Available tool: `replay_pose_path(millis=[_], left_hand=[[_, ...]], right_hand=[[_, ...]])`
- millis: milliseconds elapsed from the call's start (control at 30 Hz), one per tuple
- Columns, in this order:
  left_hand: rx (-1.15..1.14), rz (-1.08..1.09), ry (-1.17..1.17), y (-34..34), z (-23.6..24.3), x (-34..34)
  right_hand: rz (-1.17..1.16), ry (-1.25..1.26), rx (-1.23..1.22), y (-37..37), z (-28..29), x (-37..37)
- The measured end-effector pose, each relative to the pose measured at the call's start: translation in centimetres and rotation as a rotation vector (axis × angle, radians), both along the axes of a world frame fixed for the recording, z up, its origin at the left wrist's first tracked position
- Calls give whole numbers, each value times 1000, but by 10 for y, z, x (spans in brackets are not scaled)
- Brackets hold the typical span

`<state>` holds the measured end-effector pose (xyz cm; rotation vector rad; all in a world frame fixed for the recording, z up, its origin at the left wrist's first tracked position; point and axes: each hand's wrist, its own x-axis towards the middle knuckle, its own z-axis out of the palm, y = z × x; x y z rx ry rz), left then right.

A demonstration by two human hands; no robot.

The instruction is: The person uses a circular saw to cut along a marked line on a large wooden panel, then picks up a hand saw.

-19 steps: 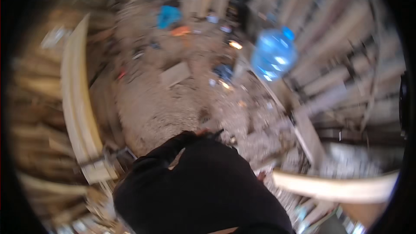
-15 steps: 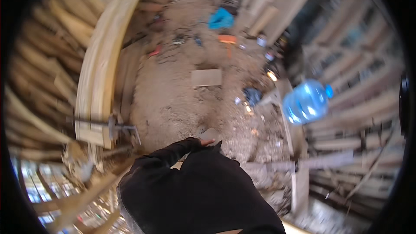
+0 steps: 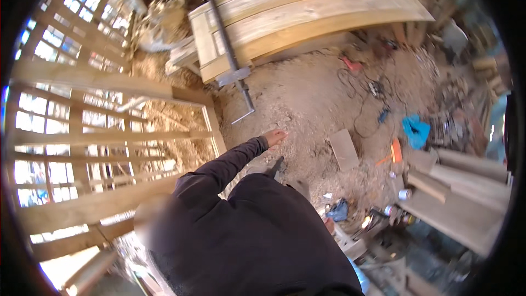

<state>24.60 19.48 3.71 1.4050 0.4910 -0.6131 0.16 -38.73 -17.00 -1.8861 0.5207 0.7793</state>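
My left hand (image 3: 276, 137) reaches forward over the sawdust-covered floor (image 3: 298, 104), fingers loosely extended and holding nothing. It is nearest a long bar clamp (image 3: 222, 33), whose metal handle hangs a little above and left of it. The clamp lies across a pale curved panel of planks (image 3: 318, 5). A flat board (image 3: 343, 149) lies on the floor to the hand's right. My right hand (image 3: 329, 225) shows only as a sliver beside my dark-clothed body, near a dark blue bundle (image 3: 338, 210); its fingers are hidden.
A wooden slatted wall (image 3: 76, 109) fills the left. A red power tool (image 3: 352, 64) with cords, a turquoise bag (image 3: 415, 130) and an orange tool (image 3: 396, 149) lie at the right. Stacked boards (image 3: 460, 186), cans (image 3: 404, 194) and scraps crowd the lower right.
My view has swung left, so the clamped panel now spans the top and the bag sits at the right. My left hand has come out forward from beside my body.
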Motion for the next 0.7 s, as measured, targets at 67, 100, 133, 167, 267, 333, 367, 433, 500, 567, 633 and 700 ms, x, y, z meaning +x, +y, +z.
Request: replay_pose_path(millis=[67,100,133,167,267,333,367,433,500,567,633,700], left_hand=[[-21,120,-82,1,-17,-11],[105,66,-77,13,-15,-22],[183,15,-57,21,-17,-38],[194,52,-21,29,-18,-57],[-75,518,28,23,-6,-105],[-298,796,-63,16,-12,-121],[-35,903,-5,8,0,-121],[302,1002,85,-1,5,-141],[334,1068,-61,-6,7,-134],[463,1001,-30,1,41,-110],[393,1088,-103,16,23,-94],[396,1352,-265,30,1,-71]], right_hand=[[-639,9,229,-19,33,106],[-592,-110,572,11,56,134],[-636,-20,368,31,82,175],[-668,64,160,63,106,211],[-491,87,174,80,119,283],[-257,130,119,108,106,332],[-162,100,178,123,101,344],[159,78,276,173,115,373],[440,-107,166,219,114,398],[582,-124,131,256,123,416],[665,-84,143,297,135,435],[732,-47,143,335,151,450]])
